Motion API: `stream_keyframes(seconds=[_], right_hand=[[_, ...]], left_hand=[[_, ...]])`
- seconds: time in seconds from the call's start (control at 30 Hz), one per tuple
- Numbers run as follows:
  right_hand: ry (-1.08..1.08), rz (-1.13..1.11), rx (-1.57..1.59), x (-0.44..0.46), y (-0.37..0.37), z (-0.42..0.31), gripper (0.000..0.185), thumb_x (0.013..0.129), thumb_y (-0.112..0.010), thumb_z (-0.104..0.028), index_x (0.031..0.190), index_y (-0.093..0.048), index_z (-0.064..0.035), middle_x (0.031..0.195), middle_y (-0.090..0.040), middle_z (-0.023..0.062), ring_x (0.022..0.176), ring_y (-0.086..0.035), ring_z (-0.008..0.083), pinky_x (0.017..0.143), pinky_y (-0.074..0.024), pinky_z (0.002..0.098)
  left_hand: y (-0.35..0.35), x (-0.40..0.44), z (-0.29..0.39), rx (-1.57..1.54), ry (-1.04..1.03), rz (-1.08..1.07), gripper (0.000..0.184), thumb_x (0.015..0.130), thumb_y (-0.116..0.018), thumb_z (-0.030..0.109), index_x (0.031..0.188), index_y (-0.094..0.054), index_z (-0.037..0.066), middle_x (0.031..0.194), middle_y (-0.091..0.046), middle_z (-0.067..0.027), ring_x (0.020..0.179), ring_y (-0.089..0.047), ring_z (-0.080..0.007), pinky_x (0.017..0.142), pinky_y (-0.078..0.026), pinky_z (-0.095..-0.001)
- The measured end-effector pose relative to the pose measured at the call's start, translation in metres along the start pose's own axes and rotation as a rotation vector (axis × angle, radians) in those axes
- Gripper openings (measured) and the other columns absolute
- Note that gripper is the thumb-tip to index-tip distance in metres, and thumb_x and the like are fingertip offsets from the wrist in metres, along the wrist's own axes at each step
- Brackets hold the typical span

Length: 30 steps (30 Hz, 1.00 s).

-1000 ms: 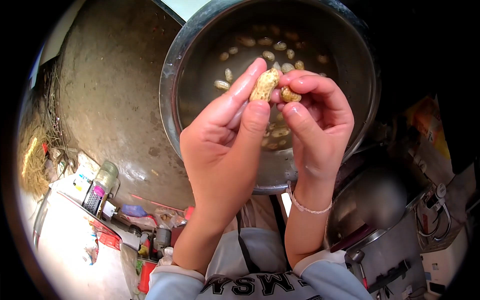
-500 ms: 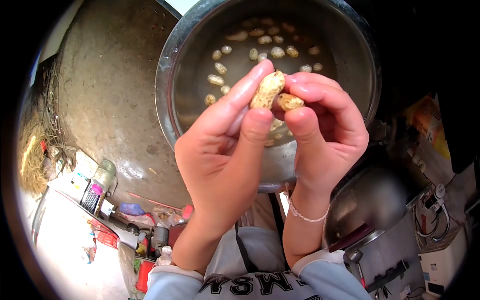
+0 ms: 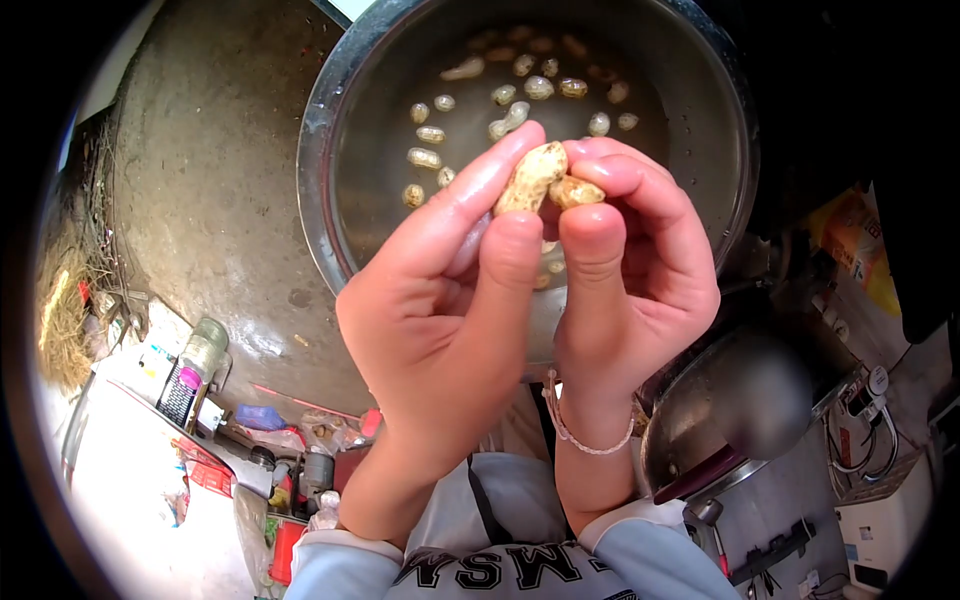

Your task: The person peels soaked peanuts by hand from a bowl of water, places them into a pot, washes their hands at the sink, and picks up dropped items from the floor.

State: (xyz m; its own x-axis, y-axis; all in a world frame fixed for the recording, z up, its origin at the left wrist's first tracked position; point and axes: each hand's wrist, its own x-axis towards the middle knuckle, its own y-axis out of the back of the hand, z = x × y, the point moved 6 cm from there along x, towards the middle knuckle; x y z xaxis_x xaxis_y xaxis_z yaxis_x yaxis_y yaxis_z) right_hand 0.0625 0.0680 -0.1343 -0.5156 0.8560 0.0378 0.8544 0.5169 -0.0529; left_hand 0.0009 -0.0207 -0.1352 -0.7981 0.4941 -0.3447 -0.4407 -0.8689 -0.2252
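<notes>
Two fingertip pinches, nearly closed: left hand gripping a long peanut, right hand a shorter peanut just beside it, basin below both hands, slick-looking work, so steady, even pressure should serve best!

The long peanut is showing a pale tan, brown-flecked shell with a slight waist; it is leaning with its upper end to the right, and is resting between the thumb and fingers of the left hand. Just beside its right flank, the short peanut, darker yellow-brown, is lying nearly crosswise between the thumb and fingers of the right hand.
</notes>
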Motion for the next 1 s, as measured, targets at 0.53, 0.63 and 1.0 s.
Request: stream_keyframes(seconds=[0.53, 0.63, 1.0], right_hand=[[-0.105, 0.016, -0.003, -0.005, 0.003, 0.004, 0.021, 0.078, -0.059, -0.013, 0.088, -0.054, 0.0048, 0.085, -0.058, 0.0114, 0.068, -0.054, 0.0104, 0.061, -0.0443, 0.0177], [0.091, -0.119, -0.087, 0.001, 0.000, -0.001, 0.022, 0.079, -0.059, -0.014, 0.088, -0.054, 0.0049, 0.087, -0.058, 0.0125, 0.071, -0.054, 0.0114, 0.062, -0.0442, 0.0184], [0.184, -0.129, -0.246, -0.004, -0.007, -0.010, 0.020, 0.079, -0.058, -0.013, 0.086, -0.054, 0.0052, 0.085, -0.057, 0.0106, 0.071, -0.054, 0.0108, 0.061, -0.0436, 0.0180]], left_hand=[[-0.002, -0.003, -0.002, -0.032, 0.068, 0.015, 0.030, 0.085, -0.046, 0.010, 0.108, -0.048, -0.008, 0.100, -0.055, -0.0133, 0.085, -0.056, -0.0141, 0.073, -0.047, -0.0220], [-0.001, -0.004, -0.001, -0.050, 0.057, 0.040, 0.030, 0.085, -0.046, 0.010, 0.109, -0.048, -0.008, 0.102, -0.055, -0.0136, 0.087, -0.055, -0.0142, 0.073, -0.048, -0.0230], [0.004, -0.009, 0.001, 0.105, 0.027, 0.083, 0.027, 0.085, -0.045, 0.007, 0.106, -0.050, -0.008, 0.101, -0.055, -0.0141, 0.086, -0.055, -0.0139, 0.072, -0.048, -0.0232]])
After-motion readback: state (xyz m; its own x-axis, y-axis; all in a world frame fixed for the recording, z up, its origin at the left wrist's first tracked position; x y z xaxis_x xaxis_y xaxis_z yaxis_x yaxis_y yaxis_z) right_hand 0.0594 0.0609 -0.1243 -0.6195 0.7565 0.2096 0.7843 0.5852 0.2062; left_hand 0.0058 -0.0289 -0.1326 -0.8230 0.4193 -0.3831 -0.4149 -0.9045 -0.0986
